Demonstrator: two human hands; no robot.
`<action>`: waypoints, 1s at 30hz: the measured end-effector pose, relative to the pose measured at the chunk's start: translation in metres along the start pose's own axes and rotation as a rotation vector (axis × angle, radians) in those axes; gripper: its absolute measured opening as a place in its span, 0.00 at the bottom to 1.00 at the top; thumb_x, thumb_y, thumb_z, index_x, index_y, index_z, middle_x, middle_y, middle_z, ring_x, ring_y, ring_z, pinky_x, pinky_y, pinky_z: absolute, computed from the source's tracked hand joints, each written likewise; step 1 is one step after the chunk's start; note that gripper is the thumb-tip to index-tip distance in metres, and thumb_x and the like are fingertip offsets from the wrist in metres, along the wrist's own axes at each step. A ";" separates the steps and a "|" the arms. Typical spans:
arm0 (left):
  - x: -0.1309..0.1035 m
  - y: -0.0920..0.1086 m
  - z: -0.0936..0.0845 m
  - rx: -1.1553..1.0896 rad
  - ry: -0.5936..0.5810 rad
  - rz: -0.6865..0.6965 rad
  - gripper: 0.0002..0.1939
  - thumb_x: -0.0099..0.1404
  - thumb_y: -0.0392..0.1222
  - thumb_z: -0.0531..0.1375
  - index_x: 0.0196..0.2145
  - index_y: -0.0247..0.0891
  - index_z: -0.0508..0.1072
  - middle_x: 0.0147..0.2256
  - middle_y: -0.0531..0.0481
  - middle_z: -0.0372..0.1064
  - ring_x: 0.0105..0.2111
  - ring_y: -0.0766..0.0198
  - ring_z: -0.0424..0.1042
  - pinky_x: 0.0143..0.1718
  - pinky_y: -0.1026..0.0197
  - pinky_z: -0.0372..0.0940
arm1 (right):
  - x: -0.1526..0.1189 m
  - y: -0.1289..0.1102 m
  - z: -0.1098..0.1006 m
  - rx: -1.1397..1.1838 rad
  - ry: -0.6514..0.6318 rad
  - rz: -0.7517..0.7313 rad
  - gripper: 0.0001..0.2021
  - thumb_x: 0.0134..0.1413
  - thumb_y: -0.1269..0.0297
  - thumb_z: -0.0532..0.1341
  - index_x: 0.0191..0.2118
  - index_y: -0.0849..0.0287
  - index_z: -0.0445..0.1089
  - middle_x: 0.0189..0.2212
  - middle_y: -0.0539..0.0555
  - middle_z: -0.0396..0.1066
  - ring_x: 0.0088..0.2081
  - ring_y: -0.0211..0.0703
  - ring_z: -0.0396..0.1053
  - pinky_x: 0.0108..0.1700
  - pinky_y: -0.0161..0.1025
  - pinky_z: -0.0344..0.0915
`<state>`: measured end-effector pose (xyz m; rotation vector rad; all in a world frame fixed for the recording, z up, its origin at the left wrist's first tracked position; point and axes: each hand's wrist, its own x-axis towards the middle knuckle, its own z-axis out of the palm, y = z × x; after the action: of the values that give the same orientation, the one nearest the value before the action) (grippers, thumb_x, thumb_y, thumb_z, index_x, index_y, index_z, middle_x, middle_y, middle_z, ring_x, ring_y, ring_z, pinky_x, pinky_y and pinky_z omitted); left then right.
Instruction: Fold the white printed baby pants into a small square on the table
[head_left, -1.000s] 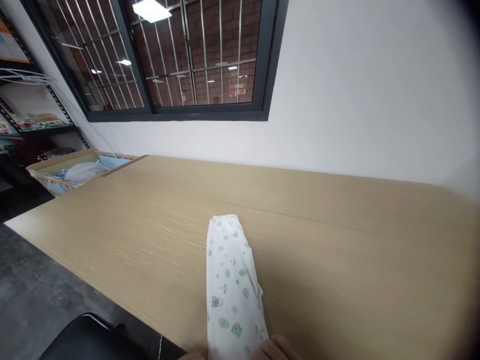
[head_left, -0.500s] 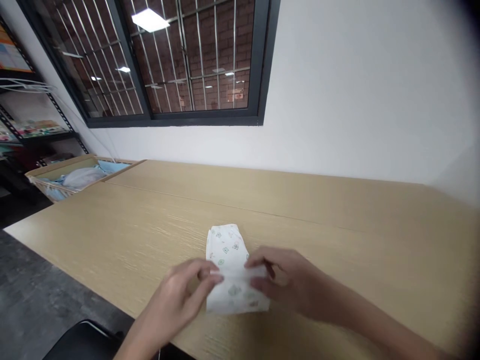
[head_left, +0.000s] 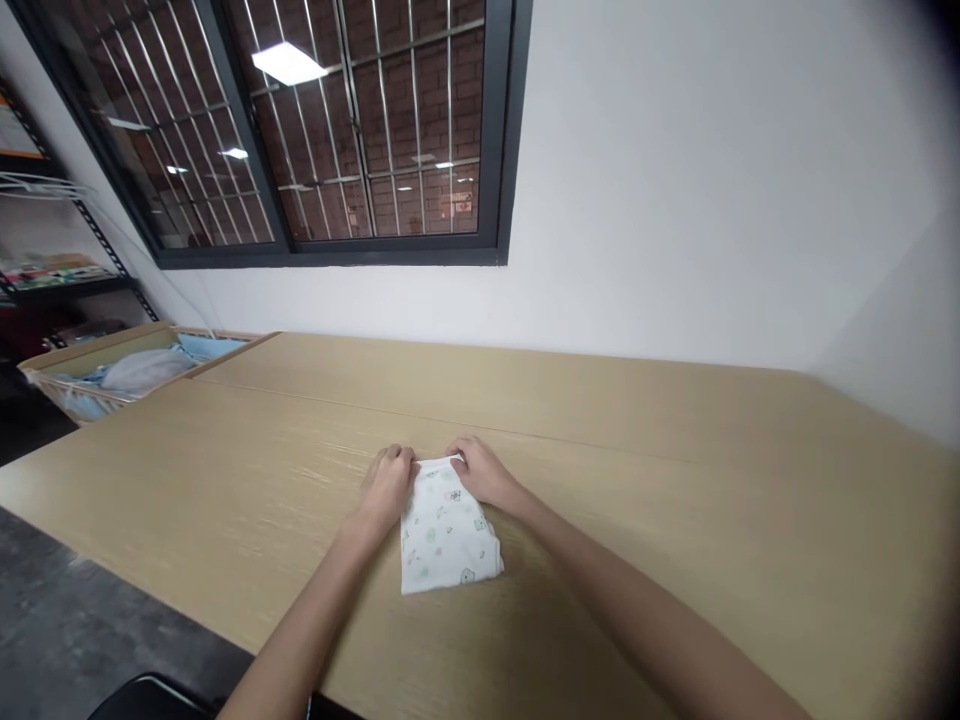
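A white cloth (head_left: pixel 450 530) with small green and grey prints lies folded on the wooden table, its wider end toward me. At its far left corner, my left hand (head_left: pixel 389 484) is closed, with the fingers curled over the edge. My right hand (head_left: pixel 480 470) pinches the far right corner between thumb and fingers. Both hands touch the narrow far end, and their fingertips are partly hidden.
The wide wooden table (head_left: pixel 637 480) reaches back to a white wall under a barred window. A wooden crib (head_left: pixel 150 370) with blue and white bedding adjoins its far left. A black chair (head_left: pixel 154 697) stands at the lower left.
Both hands have moved away from me, from the near part of the cloth to its far corners. The near part now lies flat and the cloth looks shorter.
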<state>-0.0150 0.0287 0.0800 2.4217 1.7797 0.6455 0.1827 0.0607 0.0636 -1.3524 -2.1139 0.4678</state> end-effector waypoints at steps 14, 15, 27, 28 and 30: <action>-0.174 0.070 0.094 0.246 0.256 0.152 0.24 0.64 0.50 0.62 0.55 0.36 0.74 0.49 0.33 0.75 0.50 0.35 0.73 0.50 0.33 0.69 | -0.079 -0.076 -0.006 0.098 -0.532 -0.682 0.23 0.73 0.59 0.51 0.68 0.57 0.60 0.68 0.58 0.59 0.71 0.45 0.49 0.70 0.44 0.50; -0.174 0.068 0.097 0.260 0.247 0.154 0.24 0.64 0.50 0.62 0.54 0.36 0.75 0.48 0.32 0.75 0.48 0.35 0.74 0.49 0.32 0.69 | -0.080 -0.072 -0.001 0.093 -0.552 -0.671 0.22 0.73 0.59 0.51 0.68 0.57 0.60 0.67 0.57 0.60 0.71 0.45 0.50 0.71 0.45 0.49; -0.165 0.079 0.088 0.224 0.263 0.123 0.44 0.58 0.51 0.67 0.67 0.36 0.59 0.65 0.25 0.56 0.62 0.22 0.59 0.53 0.26 0.66 | -0.012 -0.005 0.018 -0.166 -0.402 -0.539 0.29 0.73 0.51 0.47 0.73 0.55 0.49 0.72 0.56 0.46 0.73 0.53 0.43 0.72 0.59 0.42; -0.165 0.078 0.087 0.231 0.255 0.144 0.44 0.59 0.51 0.66 0.68 0.37 0.58 0.65 0.25 0.57 0.62 0.23 0.59 0.52 0.27 0.68 | -0.008 -0.003 0.019 -0.168 -0.392 -0.535 0.29 0.73 0.51 0.47 0.73 0.54 0.48 0.72 0.55 0.45 0.73 0.52 0.42 0.72 0.59 0.42; -0.165 0.074 0.085 0.246 0.262 0.182 0.44 0.60 0.52 0.66 0.69 0.36 0.57 0.64 0.24 0.58 0.61 0.23 0.62 0.50 0.29 0.70 | -0.002 0.001 0.020 -0.178 -0.369 -0.534 0.29 0.73 0.51 0.47 0.73 0.54 0.47 0.73 0.54 0.44 0.73 0.51 0.41 0.73 0.58 0.41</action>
<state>0.0431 -0.1321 -0.0232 2.8030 1.8401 0.8423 0.1710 0.0592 0.0468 -0.7682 -2.7526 0.3254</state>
